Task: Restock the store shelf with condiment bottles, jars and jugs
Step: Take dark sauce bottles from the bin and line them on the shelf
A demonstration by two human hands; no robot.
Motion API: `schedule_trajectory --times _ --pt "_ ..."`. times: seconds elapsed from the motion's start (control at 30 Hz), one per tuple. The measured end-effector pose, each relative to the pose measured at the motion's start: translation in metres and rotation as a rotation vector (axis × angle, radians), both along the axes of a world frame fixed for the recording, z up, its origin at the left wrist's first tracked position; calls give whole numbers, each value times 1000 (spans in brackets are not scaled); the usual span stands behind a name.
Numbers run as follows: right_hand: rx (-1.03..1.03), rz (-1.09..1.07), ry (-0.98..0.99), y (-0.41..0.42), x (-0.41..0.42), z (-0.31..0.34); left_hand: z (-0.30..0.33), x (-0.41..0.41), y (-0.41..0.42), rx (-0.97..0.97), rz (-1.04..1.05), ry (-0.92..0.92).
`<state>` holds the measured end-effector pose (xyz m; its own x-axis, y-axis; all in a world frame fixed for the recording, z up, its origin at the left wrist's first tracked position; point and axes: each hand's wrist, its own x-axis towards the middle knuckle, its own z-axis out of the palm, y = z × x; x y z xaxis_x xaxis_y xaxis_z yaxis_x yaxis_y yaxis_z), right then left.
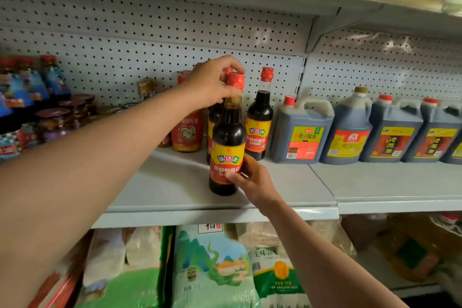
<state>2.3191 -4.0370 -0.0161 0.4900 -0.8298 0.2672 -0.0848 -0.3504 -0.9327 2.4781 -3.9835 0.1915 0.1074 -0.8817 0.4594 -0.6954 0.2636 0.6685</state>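
A dark soy sauce bottle [227,142] with a red cap and a yellow-and-red label stands upright on the white shelf [175,190], near its front. My left hand [215,82] grips the bottle's neck just under the cap. My right hand [250,177] holds the lower right side of the label, thumb across the front. Directly behind stands a second bottle of the same kind, mostly hidden. A third such bottle [259,117] stands to the right, near the back.
Several dark jugs [302,132] line the shelf at the right. An orange-labelled bottle [187,132] and several jars [53,122] stand at the left. A pegboard back wall [150,40] closes the shelf. Rice bags [212,267] fill the shelf below.
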Motion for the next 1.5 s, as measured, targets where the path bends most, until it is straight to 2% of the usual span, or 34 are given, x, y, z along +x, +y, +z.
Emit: schedule_trajectory --times 0.17,0.7,1.5 --pt "-7 7 28 -11 3 -2 6 7 -12 -22 26 -180" --pt "12 1 10 -31 14 -5 -1 22 -26 -44 23 -331" --pt "1 25 36 -57 33 -1 -1 37 -54 -1 68 -321"
